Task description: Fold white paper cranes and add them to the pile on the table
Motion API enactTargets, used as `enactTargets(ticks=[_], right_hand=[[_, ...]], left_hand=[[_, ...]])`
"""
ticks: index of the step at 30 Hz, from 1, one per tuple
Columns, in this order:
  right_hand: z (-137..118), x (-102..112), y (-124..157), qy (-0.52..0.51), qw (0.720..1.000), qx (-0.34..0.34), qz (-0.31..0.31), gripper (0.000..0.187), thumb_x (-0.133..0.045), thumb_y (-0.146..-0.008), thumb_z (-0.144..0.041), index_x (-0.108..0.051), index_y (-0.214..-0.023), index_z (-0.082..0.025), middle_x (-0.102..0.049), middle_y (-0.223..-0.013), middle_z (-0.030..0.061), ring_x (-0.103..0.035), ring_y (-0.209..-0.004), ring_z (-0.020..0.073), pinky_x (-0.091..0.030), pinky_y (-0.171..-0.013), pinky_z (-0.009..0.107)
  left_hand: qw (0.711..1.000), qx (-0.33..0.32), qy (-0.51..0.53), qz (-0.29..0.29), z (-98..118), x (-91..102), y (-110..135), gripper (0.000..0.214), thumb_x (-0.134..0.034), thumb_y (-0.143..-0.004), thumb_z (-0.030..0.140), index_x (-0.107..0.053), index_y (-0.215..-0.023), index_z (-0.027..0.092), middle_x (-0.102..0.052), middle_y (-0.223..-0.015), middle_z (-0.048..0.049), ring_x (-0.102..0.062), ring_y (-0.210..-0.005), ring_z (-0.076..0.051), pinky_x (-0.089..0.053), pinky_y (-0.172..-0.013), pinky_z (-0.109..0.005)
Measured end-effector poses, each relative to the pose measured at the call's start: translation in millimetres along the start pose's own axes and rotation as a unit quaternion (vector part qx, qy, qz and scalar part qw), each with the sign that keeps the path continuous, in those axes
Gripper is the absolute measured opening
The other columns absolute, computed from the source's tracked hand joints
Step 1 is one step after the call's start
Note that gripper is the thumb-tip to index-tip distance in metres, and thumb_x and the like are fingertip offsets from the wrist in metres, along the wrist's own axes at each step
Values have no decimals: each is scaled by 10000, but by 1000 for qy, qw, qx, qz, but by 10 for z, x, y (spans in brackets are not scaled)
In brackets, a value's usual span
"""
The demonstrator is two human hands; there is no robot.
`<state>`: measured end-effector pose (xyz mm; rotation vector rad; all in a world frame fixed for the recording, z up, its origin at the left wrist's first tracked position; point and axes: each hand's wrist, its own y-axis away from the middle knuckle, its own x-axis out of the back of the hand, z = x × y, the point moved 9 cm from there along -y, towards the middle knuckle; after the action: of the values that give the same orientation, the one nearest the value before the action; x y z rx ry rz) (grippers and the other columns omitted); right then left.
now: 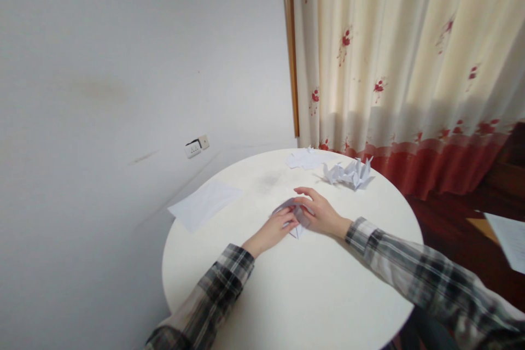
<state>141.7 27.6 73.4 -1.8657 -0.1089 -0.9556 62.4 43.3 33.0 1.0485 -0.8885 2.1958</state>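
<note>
A small piece of folded white paper lies on the round white table, partly covered by both hands. My left hand presses its fingers onto the paper from the left. From the right, my right hand pinches a raised flap of the same paper, with one finger stretched out above. The fingertips meet around the paper, so its full shape is hidden.
Several folded paper cranes stand at the table's back right. More white paper lies at the far edge, and a flat sheet overhangs the left edge slightly. A wall borders the table's left; a flowered curtain hangs behind.
</note>
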Motion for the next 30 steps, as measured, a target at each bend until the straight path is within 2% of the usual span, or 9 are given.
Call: enactTargets(ticks=[3, 5, 9, 14, 21, 25, 30], right_hand=[[73, 65, 0, -22, 999, -27, 33, 287, -402, -744, -91, -467, -1005, -190, -454, -1113, 90, -426, -1044, 183, -377, -871, 348], [133, 39, 4, -30, 998, -45, 29, 244, -409, -735, -89, -469, -951, -187, -477, -1064, 80, -439, -1017, 176, -375, -865, 337], [335, -126, 56, -24, 994, -108, -19, 243, -474, -700, -118, -458, -936, -173, -510, -967, 65, -473, -925, 176, -389, -813, 321], [552, -310, 157, -41, 982, -173, -66, 420, -581, -687, -281, -426, -1051, -140, -527, -965, 83, -498, -876, 182, -400, -771, 315], [627, -378, 188, -18, 978, -191, -80, 471, -559, -714, -344, -421, -1109, -128, -540, -974, 100, -498, -898, 192, -391, -781, 326], [655, -382, 188, 24, 979, -187, -83, 471, -593, -680, -325, -449, -1077, -116, -524, -995, 109, -479, -925, 201, -384, -802, 334], [692, -392, 188, 27, 977, -193, -86, 502, -619, -645, -321, -456, -1076, -121, -517, -1005, 102, -470, -937, 202, -380, -804, 329]], left_hand=[[1000, 5, -21, 5, -80, -11, -6, 193, -417, -822, 271, -595, -809, 199, -516, -1102, -39, -468, -1021, -167, -335, -919, -302], [999, 16, -35, 12, -147, -12, -1, 201, -421, -820, 280, -606, -843, 203, -491, -1169, -47, -438, -1082, -172, -303, -955, -304], [999, 29, -39, 19, -221, -15, 16, 219, -428, -816, 300, -617, -878, 208, -475, -1212, -50, -416, -1123, -173, -298, -968, -311], [999, 27, -18, 28, -197, 0, 24, 227, -427, -816, 305, -625, -869, 208, -504, -1189, -51, -444, -1100, -163, -333, -942, -313], [998, 45, -11, 31, -192, 29, 28, 214, -458, -795, 305, -641, -854, 210, -507, -1189, -57, -450, -1098, -175, -331, -949, -326], [999, 37, -2, 36, -188, 26, 35, 197, -469, -786, 285, -641, -857, 219, -516, -1179, -41, -449, -1097, -168, -334, -947, -323], [999, 29, -8, 39, -175, 17, 42, 189, -475, -779, 265, -637, -867, 221, -517, -1177, -40, -449, -1094, -164, -331, -946, -320]])
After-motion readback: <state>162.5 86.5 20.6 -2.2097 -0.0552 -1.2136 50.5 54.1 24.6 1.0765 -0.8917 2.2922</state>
